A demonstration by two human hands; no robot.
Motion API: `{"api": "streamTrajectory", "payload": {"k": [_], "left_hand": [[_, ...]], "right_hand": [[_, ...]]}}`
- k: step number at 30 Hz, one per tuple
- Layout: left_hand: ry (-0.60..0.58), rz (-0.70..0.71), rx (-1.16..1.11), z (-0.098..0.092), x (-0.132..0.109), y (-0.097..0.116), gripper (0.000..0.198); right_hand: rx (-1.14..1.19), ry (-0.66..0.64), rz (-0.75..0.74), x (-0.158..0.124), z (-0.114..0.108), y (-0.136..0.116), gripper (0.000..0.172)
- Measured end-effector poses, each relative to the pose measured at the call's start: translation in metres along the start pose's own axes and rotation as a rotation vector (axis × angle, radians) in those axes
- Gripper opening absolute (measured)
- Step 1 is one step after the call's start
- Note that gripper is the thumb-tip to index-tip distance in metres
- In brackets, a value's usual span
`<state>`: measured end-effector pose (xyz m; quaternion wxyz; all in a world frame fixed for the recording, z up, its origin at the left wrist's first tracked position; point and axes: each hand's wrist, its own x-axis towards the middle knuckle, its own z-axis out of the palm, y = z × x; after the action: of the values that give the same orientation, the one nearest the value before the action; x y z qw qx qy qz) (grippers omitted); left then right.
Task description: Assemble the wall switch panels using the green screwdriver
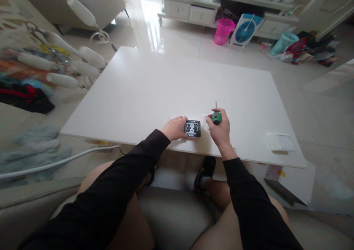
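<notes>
Green screwdriver (217,118) is gripped by the right hand (222,131); the left hand (175,128) clamps a black panel (193,128).

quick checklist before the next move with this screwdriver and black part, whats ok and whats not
1. Left hand gripping the black square part: ok.
2. Right hand holding the green-handled screwdriver: ok.
3. Screwdriver shaft aimed at the part: not ok, it points toward the table's far side.
4. Part resting flat on the table: cannot tell.
5. Right hand off the white frame beside it: cannot tell, partly hidden.
</notes>
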<state>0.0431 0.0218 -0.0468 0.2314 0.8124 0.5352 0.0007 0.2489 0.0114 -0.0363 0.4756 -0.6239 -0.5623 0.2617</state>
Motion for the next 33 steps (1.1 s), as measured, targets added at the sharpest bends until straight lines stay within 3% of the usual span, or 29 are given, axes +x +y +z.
{"api": "streamTrajectory", "payload": {"k": [16, 22, 27, 33], "left_hand": [[0.003, 0.002, -0.055, 0.005, 0.002, -0.002, 0.059], [0.04, 0.001, -0.172, -0.002, 0.008, -0.02, 0.083], [0.13, -0.149, -0.091, -0.01, 0.014, -0.049, 0.032], [0.101, -0.198, -0.011, 0.005, 0.011, -0.035, 0.022]], "right_hand": [[-0.001, -0.004, -0.002, 0.0, 0.0, 0.001, 0.031], [0.002, 0.001, 0.002, 0.0, 0.0, 0.0, 0.031], [0.018, 0.022, -0.008, 0.0, -0.002, -0.003, 0.028], [0.033, 0.021, -0.017, 0.0, -0.001, -0.003, 0.029]]}}
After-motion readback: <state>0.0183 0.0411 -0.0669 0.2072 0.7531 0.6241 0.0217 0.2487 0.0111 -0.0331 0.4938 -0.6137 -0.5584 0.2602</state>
